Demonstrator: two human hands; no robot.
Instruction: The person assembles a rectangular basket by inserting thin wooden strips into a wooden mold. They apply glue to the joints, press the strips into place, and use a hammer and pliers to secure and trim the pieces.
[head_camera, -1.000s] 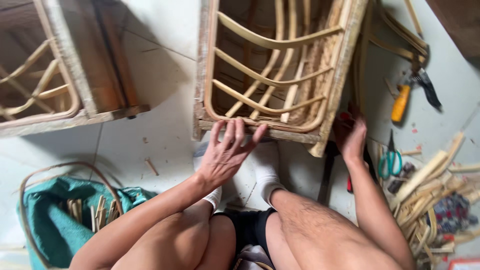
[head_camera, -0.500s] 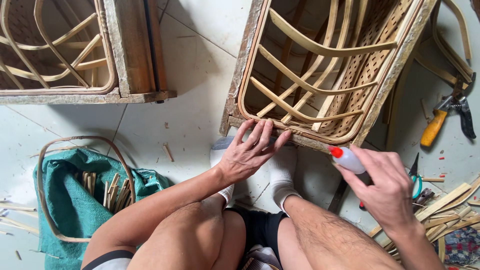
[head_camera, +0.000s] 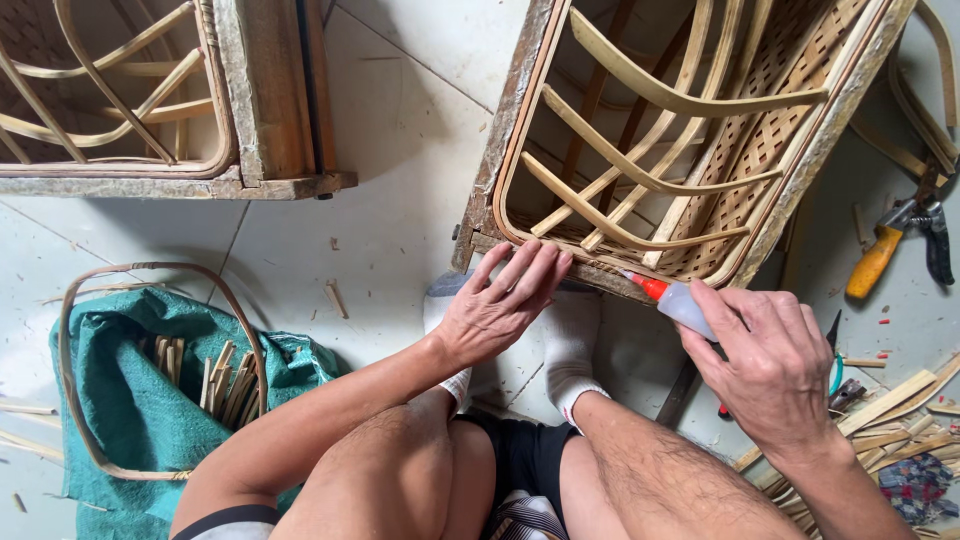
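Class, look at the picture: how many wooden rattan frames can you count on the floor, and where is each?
2. One rattan frame lies upper right, with the left hand on its near edge and the right hand holding a glue bottle there. The other frame lies upper left. More may lie outside the view.

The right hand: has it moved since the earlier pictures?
Yes. The right hand came up from the floor tools holding a glue bottle, toward the cane frame.

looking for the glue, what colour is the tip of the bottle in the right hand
Red-orange tip on a clear squeeze bottle, held by the right hand; seen in the head view.
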